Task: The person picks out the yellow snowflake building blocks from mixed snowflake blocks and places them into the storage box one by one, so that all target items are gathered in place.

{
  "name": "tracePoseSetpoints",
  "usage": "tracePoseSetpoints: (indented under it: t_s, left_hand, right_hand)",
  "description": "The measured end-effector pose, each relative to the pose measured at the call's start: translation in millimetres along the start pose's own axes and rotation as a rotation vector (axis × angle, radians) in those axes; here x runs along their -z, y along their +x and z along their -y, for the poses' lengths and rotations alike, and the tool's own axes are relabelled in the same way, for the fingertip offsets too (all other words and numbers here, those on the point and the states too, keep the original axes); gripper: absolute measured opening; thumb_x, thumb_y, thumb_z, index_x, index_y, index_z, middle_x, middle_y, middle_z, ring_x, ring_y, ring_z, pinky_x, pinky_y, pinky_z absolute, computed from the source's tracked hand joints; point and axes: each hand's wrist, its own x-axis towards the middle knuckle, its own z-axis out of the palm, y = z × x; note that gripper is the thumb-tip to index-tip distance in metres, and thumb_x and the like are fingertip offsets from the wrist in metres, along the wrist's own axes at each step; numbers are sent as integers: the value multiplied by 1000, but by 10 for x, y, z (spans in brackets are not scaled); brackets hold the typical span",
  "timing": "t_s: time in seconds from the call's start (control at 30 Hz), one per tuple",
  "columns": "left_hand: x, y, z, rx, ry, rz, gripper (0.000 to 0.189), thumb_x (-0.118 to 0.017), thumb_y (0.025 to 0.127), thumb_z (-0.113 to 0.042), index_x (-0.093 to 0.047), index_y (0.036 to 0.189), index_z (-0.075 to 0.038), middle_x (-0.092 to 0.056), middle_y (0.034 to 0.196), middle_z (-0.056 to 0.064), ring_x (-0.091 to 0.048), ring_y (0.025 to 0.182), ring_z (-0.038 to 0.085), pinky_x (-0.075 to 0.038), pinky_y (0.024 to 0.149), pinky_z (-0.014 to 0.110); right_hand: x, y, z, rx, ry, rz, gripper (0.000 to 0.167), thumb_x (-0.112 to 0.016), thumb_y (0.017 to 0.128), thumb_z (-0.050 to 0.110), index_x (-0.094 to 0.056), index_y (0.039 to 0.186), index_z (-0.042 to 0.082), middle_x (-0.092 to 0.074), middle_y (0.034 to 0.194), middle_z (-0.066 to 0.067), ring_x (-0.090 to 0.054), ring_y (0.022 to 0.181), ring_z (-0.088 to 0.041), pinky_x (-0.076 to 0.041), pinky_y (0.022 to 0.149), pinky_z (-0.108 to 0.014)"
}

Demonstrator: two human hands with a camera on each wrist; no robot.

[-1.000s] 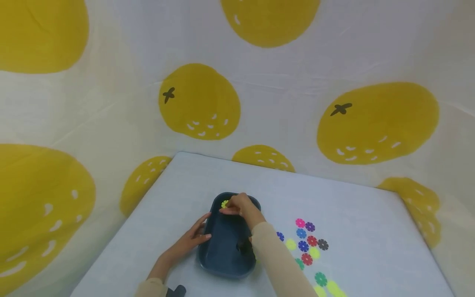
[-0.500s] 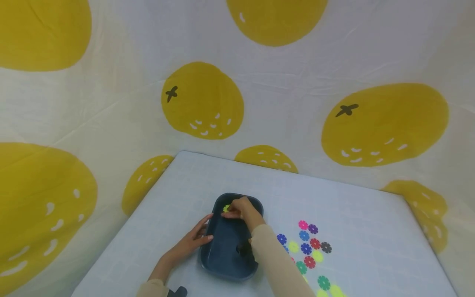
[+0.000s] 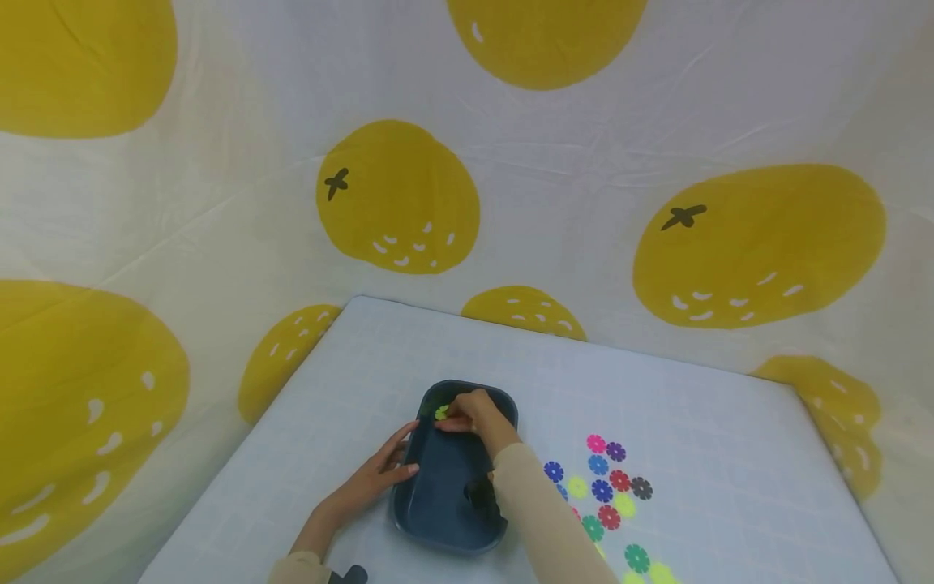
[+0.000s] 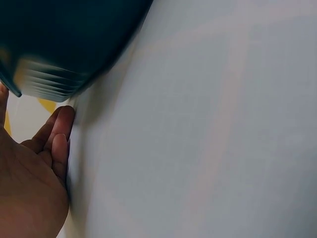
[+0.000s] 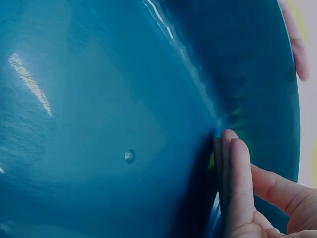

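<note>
A dark blue rectangular tray with rounded corners and raised walls lies on the white table. My right hand reaches into its far end and pinches a yellow-green flower-shaped disc near the far left corner. In the right wrist view, the fingers are held together low against the tray's wall and hide most of the disc, whose green reflection shows on that wall. My left hand rests at the tray's left side, thumb and index fingertip on the rim, the other fingers fairly straight along the outside.
Several flower-shaped discs in pink, blue, red, green, black and yellow, such as a red disc, lie spread on the table to the right of the tray. A white cloth printed with big yellow fruits hangs behind the table.
The disc and my right fingertips have shifted slightly nearer within the tray's far left corner, and the disc now looks more tilted. My left hand stays at the rim. The head view has shifted slightly.
</note>
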Motion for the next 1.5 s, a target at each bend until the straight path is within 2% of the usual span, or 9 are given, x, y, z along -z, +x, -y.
tracePoseSetpoints:
  t_s: [0.17, 0.4, 0.5, 0.6, 0.87, 1.07, 1.2, 1.37, 1.5]
  left_hand:
    - [-3, 3, -1, 14, -3, -8, 69, -62, 96, -42, -25, 154, -47, -27, 161, 19, -30, 145, 43, -29, 114, 66]
    - [-15, 27, 22, 13, 5, -18, 68, -62, 96, -43, -24, 153, -48, -27, 161, 18, -29, 145, 43, -28, 114, 65]
    - [-31, 30, 28, 27, 0, -25, 69, -63, 95, -44, -25, 153, -48, -27, 161, 18, -29, 145, 43, -28, 114, 66]
    - [-51, 22, 23, 38, -7, -27, 70, -64, 95, -45, -26, 153, -47, -26, 161, 18, -28, 146, 44, -27, 114, 66]
    - [-67, -3, 1, 35, -7, -55, 71, -65, 93, -47, -28, 153, -46, -24, 162, 18, -26, 147, 45, -26, 115, 66]
    - [-84, -7, -12, 31, -11, -63, 70, -66, 93, -46, -29, 152, -46, -24, 163, 18, -25, 147, 46, -26, 115, 66]
    - [-99, -13, -24, 21, -12, -65, 70, -66, 93, -44, -30, 153, -46, -24, 163, 18, -25, 147, 46, -26, 115, 66]
    - [-96, -25, -44, 12, 4, -67, 70, -66, 94, -42, -29, 154, -44, -22, 164, 15, -22, 148, 45, -24, 116, 65]
    - [-79, -29, -48, 8, 6, -69, 71, -65, 95, -40, -27, 155, -42, -21, 164, 15, -23, 148, 45, -26, 116, 65]
  right_hand:
    - [0, -53, 26, 14, 6, 0, 37, -56, 92, -11, -45, 125, -26, -71, 89, -31, -75, 79, -34, -62, 68, -32]
    - [39, -93, 23, 34, 19, -64, 70, -56, 91, -10, -15, 147, -21, -70, 96, -34, -74, 80, -35, -62, 66, -32]
    - [58, -91, -2, 47, -5, -86, 72, -57, 92, -8, -13, 147, -21, -70, 97, -33, -74, 78, -35, -62, 64, -32]
    - [76, -124, -24, 68, -31, -96, 71, -57, 92, -7, -15, 147, -22, -71, 96, -32, -74, 77, -35, -62, 63, -32]
    - [72, -216, -44, 134, -100, -115, 56, -57, 92, -4, -33, 139, -24, -72, 95, -30, -75, 76, -32, -62, 64, -31]
    - [67, -235, -63, 132, -132, -116, 31, -59, 93, 0, -56, 117, -19, -71, 98, -30, -76, 80, -31, -62, 67, -31]
    - [89, -270, -62, 136, -134, -115, 22, -59, 92, 0, -61, 108, -15, -72, 96, -29, -76, 80, -31, -62, 67, -31]
    - [149, -356, -3, 153, -121, -82, 32, -62, 92, 0, -57, 118, -18, -72, 96, -29, -76, 78, -30, -62, 65, -30]
    - [235, -479, 87, 164, -97, -20, 38, -62, 93, 0, -54, 124, -18, -70, 100, -31, -75, 81, -31, -62, 65, -30]
